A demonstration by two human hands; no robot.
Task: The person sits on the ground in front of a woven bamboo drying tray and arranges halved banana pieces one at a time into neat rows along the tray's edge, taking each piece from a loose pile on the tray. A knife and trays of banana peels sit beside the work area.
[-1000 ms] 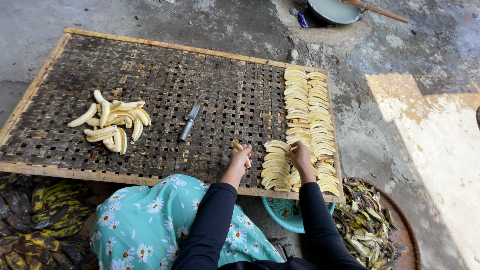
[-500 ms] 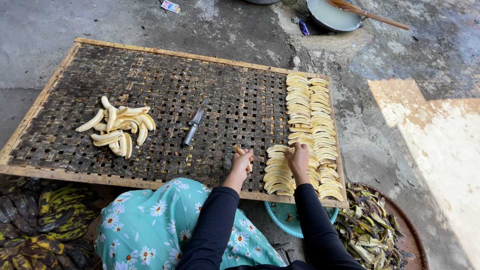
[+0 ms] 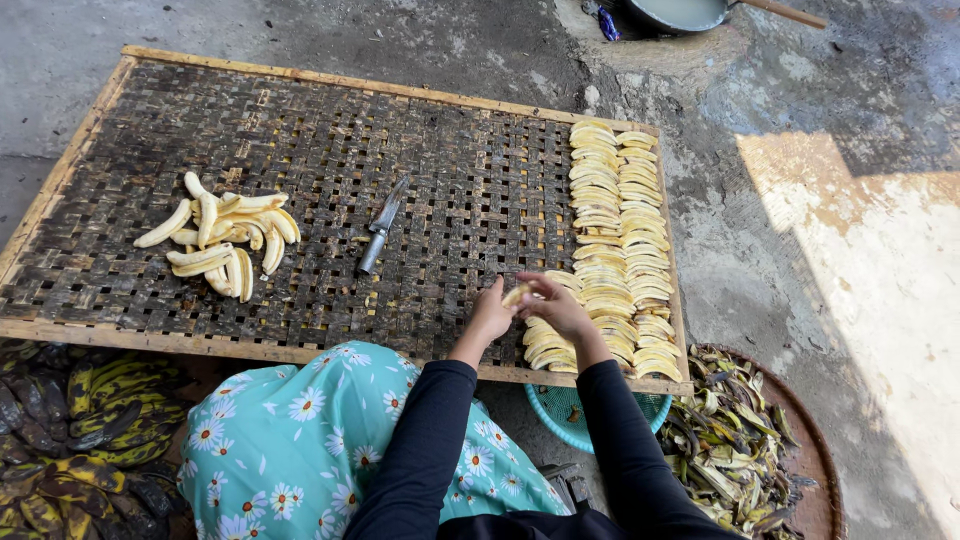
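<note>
Two hands meet over the near right part of a woven drying rack. The left hand and right hand are both curled around one pale banana piece, fingertips closed on it from either side; how firmly each pinches cannot be told. Just right of the hands, and running away from them, lie rows of banana slices, overlapped in two or three columns along the rack's right edge. Left of the hands, well apart, a knife rests flat on the weave. Farther left sits a loose pile of peeled bananas.

Surface: dark lattice mat in a light wooden frame, laid on rough grey concrete ground; a sunlit patch falls far right of the hands. Near right, below the hands, a round tray of peels; a turquoise basket sits partly under the rack edge. Near left, dark unpeeled bananas. Far ahead, a metal pan.
</note>
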